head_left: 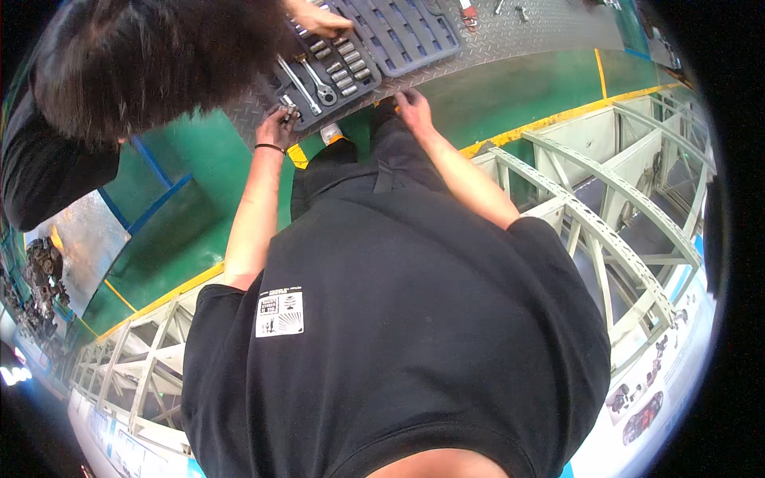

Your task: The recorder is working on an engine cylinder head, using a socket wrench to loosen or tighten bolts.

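Observation:
An open dark socket set case [362,89] lies at the table's near edge. Its tray carries a ratchet [322,86], a long bar [298,83] and rows of silver sockets [344,68]. My left hand [275,131] is at the case's near left corner, fingers closed round a small metal piece that looks like a socket [292,113]. My right hand [415,111] is by the table edge, right of the tray, with curled fingers; what they hold, if anything, is hidden. A co-worker's hand [320,19] reaches over the far side of the tray.
The co-worker's dark-haired head [159,64] leans in at the upper left, hiding part of the table. The case lid [402,36] lies open on the textured metal table [542,32], near a red-ended item [468,14]. Pale metal frames [590,215] stand behind me on both sides.

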